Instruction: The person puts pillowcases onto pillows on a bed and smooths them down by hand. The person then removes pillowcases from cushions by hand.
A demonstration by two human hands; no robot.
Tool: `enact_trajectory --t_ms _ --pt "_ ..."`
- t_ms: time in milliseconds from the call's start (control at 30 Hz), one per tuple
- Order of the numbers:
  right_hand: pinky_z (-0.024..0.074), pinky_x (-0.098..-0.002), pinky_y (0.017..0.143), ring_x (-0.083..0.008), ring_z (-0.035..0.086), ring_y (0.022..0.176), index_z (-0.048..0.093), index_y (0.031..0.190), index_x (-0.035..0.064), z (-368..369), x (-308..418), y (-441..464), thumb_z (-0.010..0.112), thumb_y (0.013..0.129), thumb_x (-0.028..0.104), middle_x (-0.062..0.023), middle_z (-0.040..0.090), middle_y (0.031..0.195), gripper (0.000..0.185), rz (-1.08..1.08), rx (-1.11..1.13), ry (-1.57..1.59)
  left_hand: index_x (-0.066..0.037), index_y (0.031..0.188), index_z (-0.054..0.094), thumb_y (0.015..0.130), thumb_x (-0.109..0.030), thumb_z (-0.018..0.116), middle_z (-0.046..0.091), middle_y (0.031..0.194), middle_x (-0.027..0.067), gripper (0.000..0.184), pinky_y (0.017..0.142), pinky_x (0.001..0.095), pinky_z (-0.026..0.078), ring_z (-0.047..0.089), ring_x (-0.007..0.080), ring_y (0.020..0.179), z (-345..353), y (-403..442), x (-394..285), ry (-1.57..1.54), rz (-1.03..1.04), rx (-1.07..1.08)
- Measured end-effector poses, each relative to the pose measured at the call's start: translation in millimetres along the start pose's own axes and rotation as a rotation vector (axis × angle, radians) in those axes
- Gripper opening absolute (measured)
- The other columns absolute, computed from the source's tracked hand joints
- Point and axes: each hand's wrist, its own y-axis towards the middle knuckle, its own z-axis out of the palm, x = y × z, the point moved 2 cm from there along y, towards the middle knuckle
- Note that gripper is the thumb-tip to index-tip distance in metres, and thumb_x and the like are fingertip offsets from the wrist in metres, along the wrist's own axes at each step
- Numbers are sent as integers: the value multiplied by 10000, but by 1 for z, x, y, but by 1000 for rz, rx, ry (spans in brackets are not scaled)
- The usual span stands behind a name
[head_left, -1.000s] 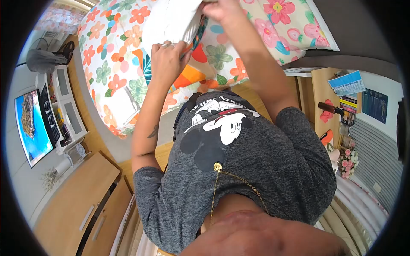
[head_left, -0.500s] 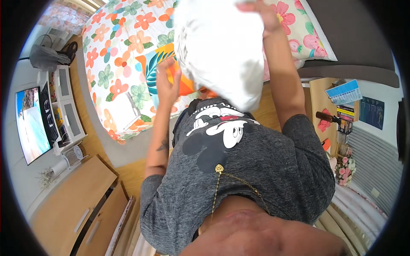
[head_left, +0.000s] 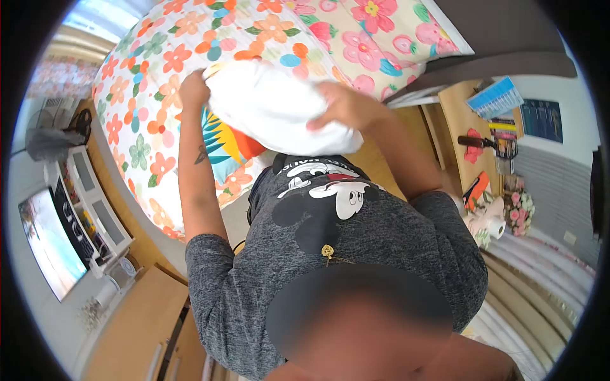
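A plain white pillow [head_left: 267,105], partly blurred by motion, is held in front of me over the edge of the bed. My left hand [head_left: 195,90] is closed on its left end, with the fingertips hidden. At the right end, my right hand [head_left: 349,106] grips the pillow, thumb toward me and fingers on the far side; it is smeared by motion. Partly covered by the pillow is a colourful cushion cover [head_left: 222,146] with teal, yellow and orange leaf shapes, lying on the floral bedspread [head_left: 152,95].
A pink-flowered pillow [head_left: 375,38] lies at the bed's head, beside the dark headboard [head_left: 502,32]. To the right stands a wooden shelf [head_left: 467,117] with books and a brush. A screen [head_left: 54,241] and white cabinet [head_left: 95,197] are on the left.
The white pillow has come down and turned from upright to lying more across. My left hand, open and apart from it before, now holds its left end. My right hand has moved down toward me.
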Motion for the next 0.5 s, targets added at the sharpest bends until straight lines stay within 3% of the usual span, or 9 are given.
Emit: enact_trajectory --t_ms 33,67,200,267,300,333,367,433,500 --pt "410 -287 853 -192 554 933 509 1088 -53 -12 -3 -4 724 608 95 -107 590 993 546 26 -90 323 -111 1022 611 739 -135 508 627 893 144 302 710 428 463 591 330 853 8 -8 7 32 -80 15" --pt "427 -293 833 -204 564 921 502 1108 -31 -21 -26 -4 708 586 46 -132 586 992 566 -1 -232 430 -106 1029 610 737 -152 514 627 895 150 311 715 430 464 591 330 858 8 -16 3 28 -138 20" --pt "451 -329 831 -232 579 909 467 1142 -31 -42 -19 -32 670 613 1 -146 577 1012 567 19 -467 167 -93 998 615 756 -209 521 626 897 168 284 722 426 469 590 342 853 68 -52 48 24 -470 84" --pt "483 -350 813 -252 603 890 497 1126 -36 -73 -19 -57 627 619 -86 -154 590 1034 525 -145 -696 583 -73 968 612 764 -255 517 624 894 176 289 712 436 470 591 348 848 79 -84 57 66 -522 189" --pt "513 -382 771 -271 615 866 501 1106 -45 -98 -37 -67 585 653 -97 -170 595 998 464 -307 -670 754 -62 956 609 758 -270 518 624 893 179 301 704 444 471 591 352 844 95 -97 65 60 -530 181" --pt "509 -378 771 -268 617 863 511 1072 -68 -109 -29 -79 569 691 -52 -180 601 962 385 -403 -632 789 -52 945 605 752 -285 519 623 893 183 315 695 452 471 592 356 841 111 -111 72 55 -538 173" --pt "508 -364 764 -255 620 848 526 1017 -85 -128 -40 -90 558 725 2 -176 604 947 306 -328 -610 861 -43 939 601 742 -292 524 622 896 186 327 690 460 472 593 359 838 122 -124 79 2 -548 113" --pt "481 -381 824 -273 593 925 498 1069 -65 -148 -43 -94 525 763 77 -163 591 1006 339 -257 -920 852 -40 936 600 732 -286 530 622 894 186 327 693 459 473 593 365 833 123 -144 75 -23 -644 165" --pt "482 -372 812 -264 595 908 505 1061 -54 -186 -79 -89 551 761 91 -158 593 992 336 -304 -780 923 -37 956 593 713 -268 554 622 864 195 338 713 452 472 593 380 809 120 -171 65 -27 -719 189"
